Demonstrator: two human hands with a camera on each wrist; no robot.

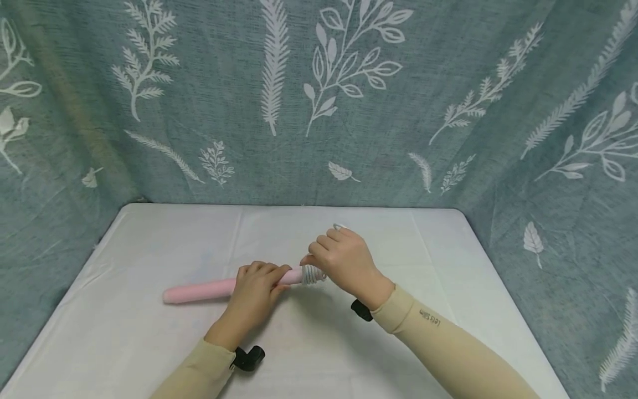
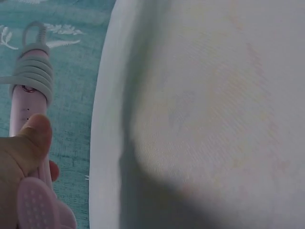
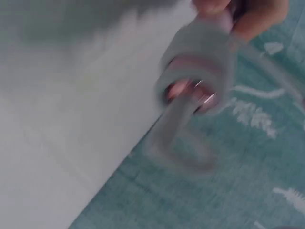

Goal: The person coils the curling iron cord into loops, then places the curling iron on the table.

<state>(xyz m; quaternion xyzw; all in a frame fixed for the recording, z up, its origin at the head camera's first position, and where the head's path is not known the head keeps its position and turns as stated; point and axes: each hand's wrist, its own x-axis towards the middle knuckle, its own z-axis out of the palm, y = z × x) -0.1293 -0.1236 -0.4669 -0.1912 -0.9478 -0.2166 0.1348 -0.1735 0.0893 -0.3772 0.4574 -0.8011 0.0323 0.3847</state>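
A pink curling iron [image 1: 204, 291] lies slantwise across the middle of the view, its handle end to the right. My left hand [image 1: 256, 293] grips it around the handle, thumb along the side. A dotted pink lever [image 2: 38, 202] shows beside that hand in the left wrist view. Grey power cord [image 1: 311, 274] is wound in several turns around the handle end. Just above the turns, my right hand [image 1: 346, 263] holds the cord in curled fingers, and a small cord loop shows over its knuckles. In the right wrist view, a blurred cord stretch [image 3: 276, 71] runs off rightward from the handle.
A white-covered table [image 1: 399, 343] lies beneath both hands. Green-blue curtain [image 1: 299, 166] with white leaf patterns hangs behind it and along both sides. Black wrist cameras [image 1: 249, 359] sit under both wrists.
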